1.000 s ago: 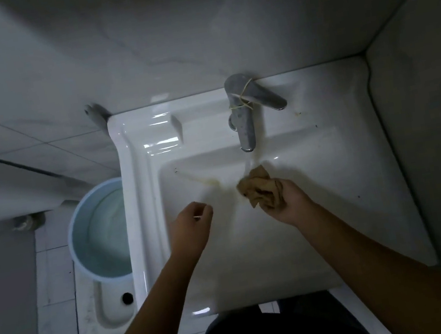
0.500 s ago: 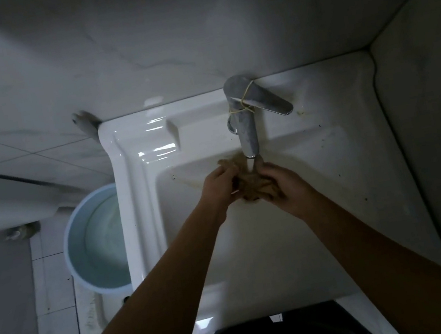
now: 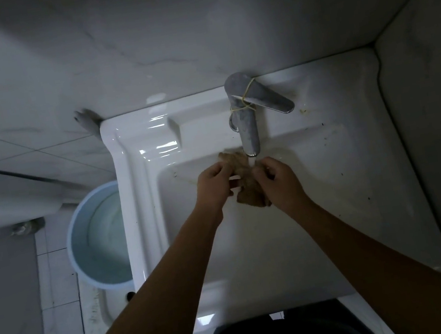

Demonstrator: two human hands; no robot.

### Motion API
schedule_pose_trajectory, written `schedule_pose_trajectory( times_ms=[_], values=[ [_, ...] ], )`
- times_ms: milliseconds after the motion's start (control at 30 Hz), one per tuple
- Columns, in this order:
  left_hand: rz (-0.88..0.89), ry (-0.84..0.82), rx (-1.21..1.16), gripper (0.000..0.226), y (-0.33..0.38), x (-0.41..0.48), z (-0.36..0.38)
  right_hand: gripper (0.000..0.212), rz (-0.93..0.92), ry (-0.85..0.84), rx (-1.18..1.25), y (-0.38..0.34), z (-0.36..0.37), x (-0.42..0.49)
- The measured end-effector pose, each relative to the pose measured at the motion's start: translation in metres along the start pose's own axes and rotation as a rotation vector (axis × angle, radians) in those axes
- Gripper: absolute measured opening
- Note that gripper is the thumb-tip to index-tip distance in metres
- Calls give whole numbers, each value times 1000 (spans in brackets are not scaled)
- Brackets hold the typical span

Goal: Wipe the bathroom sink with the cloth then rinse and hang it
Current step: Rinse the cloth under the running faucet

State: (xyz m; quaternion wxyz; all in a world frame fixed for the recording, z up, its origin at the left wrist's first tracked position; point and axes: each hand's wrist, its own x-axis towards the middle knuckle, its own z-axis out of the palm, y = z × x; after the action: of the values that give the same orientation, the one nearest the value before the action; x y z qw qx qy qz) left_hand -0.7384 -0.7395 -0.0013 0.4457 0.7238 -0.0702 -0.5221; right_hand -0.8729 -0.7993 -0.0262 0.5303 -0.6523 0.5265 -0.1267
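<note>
From the head camera, looking straight down, the white sink (image 3: 325,236) fills the middle of the frame. The tan cloth (image 3: 246,184) is bunched up over the upper part of the basin, directly under the spout of the metal tap (image 3: 248,133). A short pale streak at the spout suggests water is running onto it, though the dim light makes that hard to confirm. The left hand (image 3: 213,183) has its fingers curled round the left side of the cloth, and the right hand (image 3: 281,181) grips the right side with bent fingers and thumb, so the wad sits squeezed between them with a loose end hanging below. This looks like the rinsing step, with hanging yet to come. The cloth appears soft and limp, and if soaked it will be heavier, floppy and dripping. It is best taken by a bunched handful for wringing, then by a corner or edge to spread it for hanging. A yellowish band (image 3: 244,106) is tied round the tap body below the lever. At the left of the frame, beside the sink, stands a pale blue bucket (image 3: 97,238) on the floor. No brand, label or writing can be read on anything.
</note>
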Motion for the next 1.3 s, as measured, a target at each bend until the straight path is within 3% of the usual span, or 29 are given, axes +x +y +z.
schedule_pose_trajectory(
  times_ms=[67,233,433,567,700,867,1000,1067,1167,1300],
  values=[
    [29,43,37,23,-1,-1,-4,28,59,60,65,0,-3,0],
    [90,184,150,23,-10,4,-20,23,286,211,327,2,-21,5],
    [81,75,59,19,-8,-4,-16,13,284,74,88,2,-19,11],
    [215,48,178,14,-2,-7,-2,44,218,64,-9,-5,-9,5],
    [312,-11,354,11,-4,-12,6,9,143,-55,124,-21,-3,-3],
    [278,-7,255,10,-4,-16,5,29,49,-7,147,-26,-3,0],
    [147,3,171,22,1,-15,4,29,13,10,110,-24,1,-3],
    [171,11,181,18,1,-14,3,24,23,-2,124,-22,0,-5],
    [203,25,143,16,2,-16,-1,17,67,56,144,-20,-6,-3],
    [180,67,55,17,3,-15,-11,13,272,111,338,-7,-14,10]
  ],
)
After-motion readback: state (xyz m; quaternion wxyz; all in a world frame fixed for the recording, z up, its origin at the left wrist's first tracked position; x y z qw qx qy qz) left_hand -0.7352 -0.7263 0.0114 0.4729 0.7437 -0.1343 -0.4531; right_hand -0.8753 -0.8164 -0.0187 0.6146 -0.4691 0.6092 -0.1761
